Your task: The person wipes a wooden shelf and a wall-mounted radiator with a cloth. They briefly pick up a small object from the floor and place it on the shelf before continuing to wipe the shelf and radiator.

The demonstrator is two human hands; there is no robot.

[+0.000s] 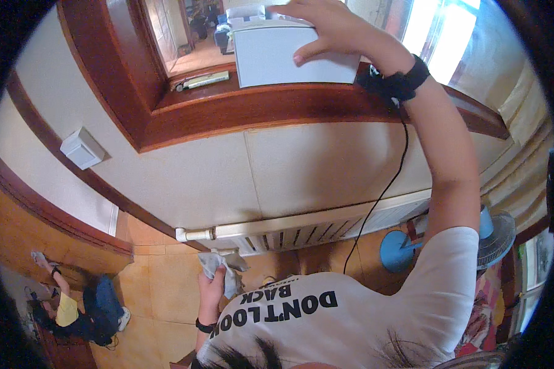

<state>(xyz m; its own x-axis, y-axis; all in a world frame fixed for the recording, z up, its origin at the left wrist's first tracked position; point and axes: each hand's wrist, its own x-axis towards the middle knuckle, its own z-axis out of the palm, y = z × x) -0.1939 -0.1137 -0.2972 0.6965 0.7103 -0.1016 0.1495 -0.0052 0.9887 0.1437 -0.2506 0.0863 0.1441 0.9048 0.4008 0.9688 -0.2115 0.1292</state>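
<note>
My right hand [330,27] reaches up to a white box [272,60] on the reddish-brown wooden ledge [203,108]. Its thumb presses the box's front face, and the other fingers spread over the top. Down by my body, my left hand [211,286] grips a crumpled grey cloth [233,276]. Part of the cloth hangs below the fist, in front of my white shirt. A slim pale packet [207,80] lies on the ledge to the left of the box.
A black cable [388,184] hangs from the ledge past a white radiator [323,221]. A blue fan [397,251] stands at right, near curtains [521,152]. A white switch box [83,147] juts from the wall. Another person [69,306] holds a cloth against a wooden surface at lower left.
</note>
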